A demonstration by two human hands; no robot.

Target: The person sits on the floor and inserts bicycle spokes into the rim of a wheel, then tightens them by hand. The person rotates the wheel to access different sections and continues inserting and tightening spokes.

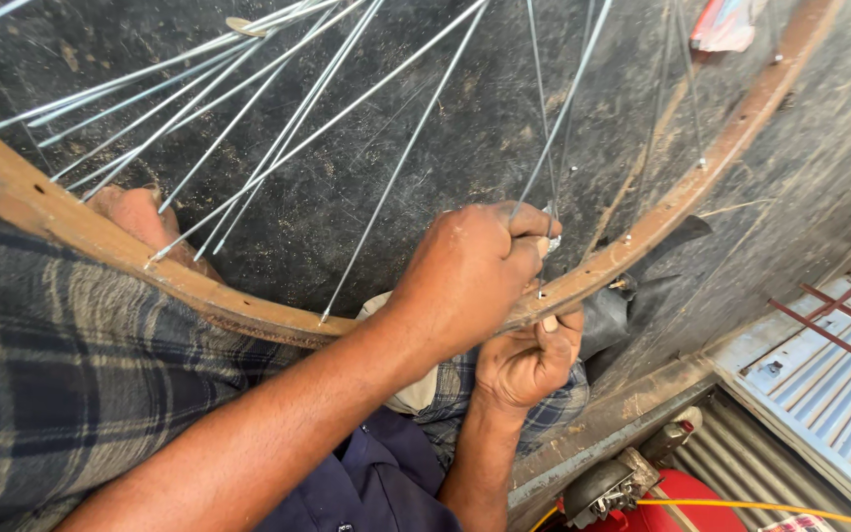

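Wheel rim point(100, 241), rusty brown, lies across the lap over the checked cloth point(51, 374). Left hand point(470, 271), above the rim, pinches a thin metal spoke point(554, 128) at the rim's inner edge. Right hand point(527, 363), below the rim, presses fingers against its underside; cannot tell whether it grips anything. Red machine point(682, 502) sits below the rim.

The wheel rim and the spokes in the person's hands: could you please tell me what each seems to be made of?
The wheel rim looks like steel, its surface brown and matt, likely rusted or bare of plating. The spokes look like bright plated or stainless steel wire: thin, straight, silvery, catching the light. The left hand pinches one spoke at the rim; the right hand grips the rim from below.
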